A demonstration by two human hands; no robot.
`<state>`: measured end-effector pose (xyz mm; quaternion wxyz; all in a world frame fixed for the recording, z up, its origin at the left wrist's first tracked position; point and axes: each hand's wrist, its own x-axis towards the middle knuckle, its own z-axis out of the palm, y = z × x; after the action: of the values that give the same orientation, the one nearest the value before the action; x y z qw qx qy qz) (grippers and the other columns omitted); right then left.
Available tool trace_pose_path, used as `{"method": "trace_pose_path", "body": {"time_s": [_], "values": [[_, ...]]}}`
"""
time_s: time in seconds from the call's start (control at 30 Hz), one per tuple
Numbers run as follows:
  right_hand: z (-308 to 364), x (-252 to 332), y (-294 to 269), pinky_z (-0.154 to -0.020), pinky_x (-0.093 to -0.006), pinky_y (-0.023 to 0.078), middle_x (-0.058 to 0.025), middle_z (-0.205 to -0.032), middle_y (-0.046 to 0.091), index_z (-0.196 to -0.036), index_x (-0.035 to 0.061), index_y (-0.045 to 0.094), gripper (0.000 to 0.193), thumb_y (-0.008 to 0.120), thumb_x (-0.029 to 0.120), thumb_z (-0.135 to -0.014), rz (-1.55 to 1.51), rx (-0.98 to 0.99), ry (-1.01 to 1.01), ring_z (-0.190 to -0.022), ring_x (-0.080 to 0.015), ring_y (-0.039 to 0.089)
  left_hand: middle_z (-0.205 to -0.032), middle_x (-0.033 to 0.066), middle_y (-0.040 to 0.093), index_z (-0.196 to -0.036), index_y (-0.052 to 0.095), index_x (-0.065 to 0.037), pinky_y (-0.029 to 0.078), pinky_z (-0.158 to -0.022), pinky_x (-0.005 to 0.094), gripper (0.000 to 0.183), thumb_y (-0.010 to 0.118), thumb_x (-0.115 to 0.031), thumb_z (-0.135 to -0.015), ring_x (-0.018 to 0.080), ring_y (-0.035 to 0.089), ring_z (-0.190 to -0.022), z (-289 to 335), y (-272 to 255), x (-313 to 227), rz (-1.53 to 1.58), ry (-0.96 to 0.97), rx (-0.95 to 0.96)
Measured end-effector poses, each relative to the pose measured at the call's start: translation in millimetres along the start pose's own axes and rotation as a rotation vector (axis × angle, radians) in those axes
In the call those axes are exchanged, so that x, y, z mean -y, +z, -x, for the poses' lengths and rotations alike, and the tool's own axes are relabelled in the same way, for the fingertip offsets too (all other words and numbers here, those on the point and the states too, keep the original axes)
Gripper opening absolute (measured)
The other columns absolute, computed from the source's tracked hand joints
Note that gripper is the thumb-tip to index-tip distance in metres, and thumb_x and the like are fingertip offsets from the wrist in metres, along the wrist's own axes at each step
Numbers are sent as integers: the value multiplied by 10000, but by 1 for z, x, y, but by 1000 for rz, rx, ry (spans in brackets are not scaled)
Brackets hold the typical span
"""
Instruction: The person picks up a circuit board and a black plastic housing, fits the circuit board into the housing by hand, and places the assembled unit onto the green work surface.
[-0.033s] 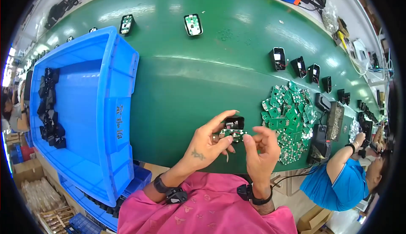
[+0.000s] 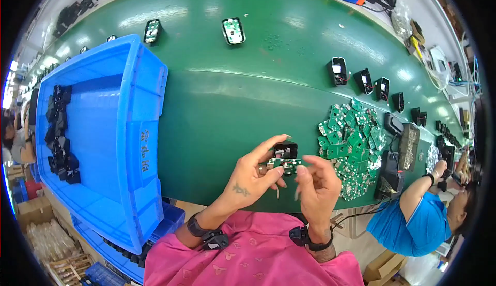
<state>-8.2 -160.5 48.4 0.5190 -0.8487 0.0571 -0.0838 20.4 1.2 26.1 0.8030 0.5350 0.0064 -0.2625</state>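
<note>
My left hand (image 2: 249, 176) is closed around an open black plastic housing (image 2: 285, 150), with its thumb pressing on a small green circuit board (image 2: 283, 164). The board lies across the near side of the housing, and part of both is hidden by the fingers. At the board's right end is my right hand (image 2: 320, 186), its fingers curled. Its thumb and forefinger tips close on that end. To the right of my hands a heap of green circuit boards (image 2: 353, 149) covers the green tabletop (image 2: 227, 110).
A large blue crate (image 2: 129, 131) with black parts (image 2: 61, 136) stands at left. Housings holding boards (image 2: 233, 31) sit at the far side; more black housings (image 2: 339, 72) line the right. Beyond the heap are a grey tray (image 2: 409, 146) and a co-worker in blue (image 2: 413, 224).
My right forefinger has come slightly closer to the right end of the board. The whole view has shifted a little; the left hand keeps its hold.
</note>
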Motion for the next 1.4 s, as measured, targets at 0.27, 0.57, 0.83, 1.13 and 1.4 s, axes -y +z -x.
{"method": "trace_pose_path", "body": {"time_s": [0.27, 0.57, 0.83, 1.13, 1.4], "values": [[-6, 5, 6, -458, -196, 436, -49, -701, 630, -1060, -24, 668, 150, 574, 27, -955, -370, 270, 199, -520, -65, 558, -1138, 101, 614, -1433, 413, -35, 554, -650, 216, 563, 542, 60, -893, 64, 613, -823, 0, 2, -5, -169, 48, -37], [-11, 1, 9, -529, -239, 525, -141, -841, 695, -1148, -73, 636, 227, 570, 5, -945, -592, 259, 289, -611, -142, 648, -1169, 118, 602, -1421, 413, -11, 543, -740, 222, 526, 544, 67, -917, 86, 609, -926, -5, -2, 1, -74, 77, -55], [-14, -3, 8, -556, -265, 559, -172, -884, 702, -1113, -87, 635, 213, 551, 40, -966, -711, 212, 362, -628, -170, 667, -1171, 124, 604, -1412, 419, -4, 519, -737, 212, 518, 553, 73, -917, 87, 609, -924, -9, 2, -1, -78, 32, -49], [-7, -3, 13, -532, -225, 516, -107, -810, 663, -949, -60, 678, 89, 620, 1, -921, -169, 97, -41, -617, -130, 651, -1078, 102, 645, -1399, 477, -60, 562, -663, 249, 542, 579, 79, -886, 89, 640, -851, -7, 8, 7, -221, 217, -232], [-7, -1, 13, -510, -213, 489, -113, -821, 663, -957, -75, 674, 96, 625, -4, -914, -352, 111, 28, -610, -118, 635, -1099, 116, 643, -1404, 483, -70, 571, -699, 260, 555, 608, 73, -882, 128, 652, -916, -4, 12, 6, -278, 274, -261]]}}
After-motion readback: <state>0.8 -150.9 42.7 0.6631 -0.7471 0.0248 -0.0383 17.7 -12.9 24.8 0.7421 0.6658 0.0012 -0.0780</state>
